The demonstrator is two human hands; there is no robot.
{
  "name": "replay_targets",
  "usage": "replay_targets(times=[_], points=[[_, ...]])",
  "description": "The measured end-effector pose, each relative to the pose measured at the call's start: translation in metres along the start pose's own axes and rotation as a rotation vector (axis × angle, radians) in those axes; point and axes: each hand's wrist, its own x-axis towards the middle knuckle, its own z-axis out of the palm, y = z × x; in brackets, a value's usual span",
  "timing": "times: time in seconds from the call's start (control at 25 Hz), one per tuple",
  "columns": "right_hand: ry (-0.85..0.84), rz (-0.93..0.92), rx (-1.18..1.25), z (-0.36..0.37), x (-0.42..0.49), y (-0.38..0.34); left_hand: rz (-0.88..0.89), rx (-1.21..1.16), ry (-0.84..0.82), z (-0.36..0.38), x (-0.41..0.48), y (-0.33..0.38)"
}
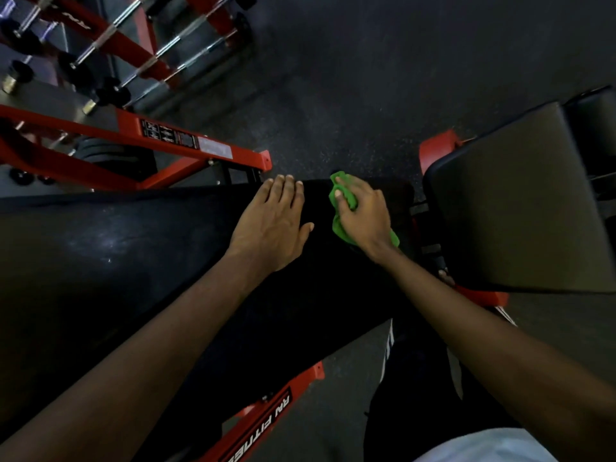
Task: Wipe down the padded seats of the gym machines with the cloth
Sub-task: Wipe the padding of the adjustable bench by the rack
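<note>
Dark gym floor | black padded seat | left hand spread flat on it | right hand grips cloth

Clad in black trousers with white stripes (narrow, down the side) and a white top, forearms bare

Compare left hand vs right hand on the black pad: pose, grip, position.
Left hand lies flat with fingers straight and holds nothing; right hand is curled, gripping the green cloth. Left hand sits toward the middle of the black pad; right hand is nearer its end, beside the neighbouring pad. Both rest palm down on the same black pad.
</note>
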Motion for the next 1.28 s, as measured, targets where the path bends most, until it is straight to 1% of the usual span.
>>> replay_targets(times=[0.08,0.16,0.2,0.32,0.36,0.4,0.56,0.6,0.64,0.72,0.8,0.92,1.0,1.04,1.2,1.28], points=[[-0.055,-0.129,0.001,-0.002,-0.007,-0.002,-0.005,-0.007,-0.003,-0.001,-0.001,0.002],[-0.063,-0.192,0.016,-0.008,-0.001,0.008,-0.001,-0.020,-0.009,-0.002,0.000,0.003],[-0.040,-0.169,0.027,-0.010,0.005,0.015,-0.004,-0.023,-0.004,-0.002,0.000,0.003],[0.004,0.079,0.033,-0.014,0.026,0.027,-0.012,-0.012,-0.011,-0.002,0.000,0.002],[-0.010,0.127,0.019,-0.015,0.031,0.022,-0.012,-0.006,-0.018,-0.002,0.000,0.003],[-0.031,0.118,0.011,-0.015,0.032,0.013,-0.012,-0.004,-0.022,-0.001,0.001,0.003],[-0.091,-0.222,0.040,-0.008,0.016,-0.033,-0.016,-0.035,-0.048,-0.003,0.001,0.003],[-0.094,-0.266,0.027,-0.006,0.010,-0.036,-0.028,-0.044,-0.063,-0.004,0.001,0.003],[-0.085,-0.271,0.017,-0.005,0.008,-0.034,-0.047,-0.051,-0.083,-0.007,0.001,0.004],[-0.055,-0.215,0.001,-0.004,0.013,-0.011,-0.082,-0.069,-0.136,-0.016,0.010,0.011],[-0.040,-0.110,-0.017,-0.006,0.026,0.023,-0.093,-0.075,-0.176,-0.021,0.027,0.019],[-0.031,0.064,0.019,-0.009,0.035,0.063,-0.022,-0.078,-0.180,-0.016,0.049,0.021],[-0.013,0.132,0.054,-0.010,0.030,0.073,0.061,-0.070,-0.181,-0.008,0.056,0.019],[-0.009,0.131,0.066,-0.011,0.023,0.072,0.095,-0.062,-0.184,-0.004,0.058,0.018],[-0.040,-0.048,0.008,-0.009,-0.018,0.055,0.151,-0.064,-0.169,0.002,0.071,0.018],[-0.036,-0.094,0.009,-0.009,-0.031,0.049,0.175,-0.058,-0.190,0.003,0.078,0.020]])
